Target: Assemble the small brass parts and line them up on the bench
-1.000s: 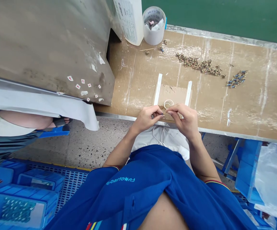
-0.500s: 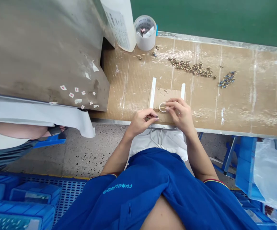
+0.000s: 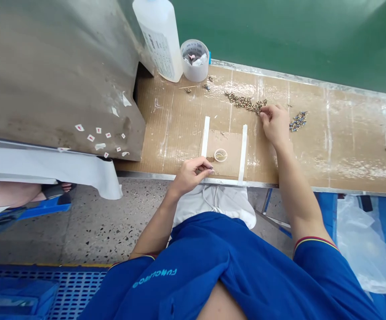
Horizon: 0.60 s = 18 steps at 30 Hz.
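Note:
My left hand (image 3: 193, 175) is pinched near the table's front edge. A small dark bit shows at its fingertips, too small to name. Just right of those fingers a small white ring (image 3: 215, 152) lies on a cardboard square (image 3: 233, 144), with a thin yellowish stick across it. White tape strips (image 3: 242, 153) run down both sides of the square. Farther back, my right hand (image 3: 275, 123) reaches to the right end of a pile of small brass-coloured metal parts (image 3: 241, 101). Its thumb and forefinger close together there; what lies between them is hidden.
A second cluster, of blue-and-brass parts (image 3: 299, 121), lies right of my right hand. At the back left stand a white bottle (image 3: 159, 42) and a tape-roll cup (image 3: 195, 71) with scraps. A metal housing (image 3: 79, 80) borders the left; another person's arm (image 3: 16, 193) shows below it.
My right hand has let go of the white ring and moved back and right to the brass-coloured pile. The ring now lies on the cardboard. The left hand stays pinched near the front edge.

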### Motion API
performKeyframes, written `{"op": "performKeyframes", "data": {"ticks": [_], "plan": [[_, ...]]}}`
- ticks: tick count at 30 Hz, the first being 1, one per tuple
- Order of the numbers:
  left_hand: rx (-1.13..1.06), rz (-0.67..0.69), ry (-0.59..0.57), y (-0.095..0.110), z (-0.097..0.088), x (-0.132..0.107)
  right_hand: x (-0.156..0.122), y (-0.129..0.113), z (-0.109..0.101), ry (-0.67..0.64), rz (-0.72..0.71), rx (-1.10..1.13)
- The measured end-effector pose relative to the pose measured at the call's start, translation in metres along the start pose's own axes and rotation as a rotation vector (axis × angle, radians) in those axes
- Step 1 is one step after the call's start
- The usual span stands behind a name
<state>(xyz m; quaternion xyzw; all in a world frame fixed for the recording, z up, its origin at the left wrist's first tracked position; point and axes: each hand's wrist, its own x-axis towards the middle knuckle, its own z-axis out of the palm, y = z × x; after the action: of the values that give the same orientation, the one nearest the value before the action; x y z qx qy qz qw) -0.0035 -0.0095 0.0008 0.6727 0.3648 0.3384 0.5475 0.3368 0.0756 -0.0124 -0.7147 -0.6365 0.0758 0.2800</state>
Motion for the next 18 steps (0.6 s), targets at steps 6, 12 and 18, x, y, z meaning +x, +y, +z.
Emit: {"op": "performKeyframes", "data": {"ticks": [6, 12, 18], "plan": [[0.015, 0.006, 0.005, -0.002, 0.001, -0.001, -0.002, 0.0, -0.007, -0.045, -0.011, -0.049], [0.031, 0.009, -0.01, 0.0, 0.001, -0.001, -0.034, -0.021, -0.021, -0.012, -0.045, -0.091], [0.07, 0.058, -0.01, 0.0, 0.002, -0.001, -0.079, -0.052, -0.031, -0.026, -0.023, 0.095]]}}
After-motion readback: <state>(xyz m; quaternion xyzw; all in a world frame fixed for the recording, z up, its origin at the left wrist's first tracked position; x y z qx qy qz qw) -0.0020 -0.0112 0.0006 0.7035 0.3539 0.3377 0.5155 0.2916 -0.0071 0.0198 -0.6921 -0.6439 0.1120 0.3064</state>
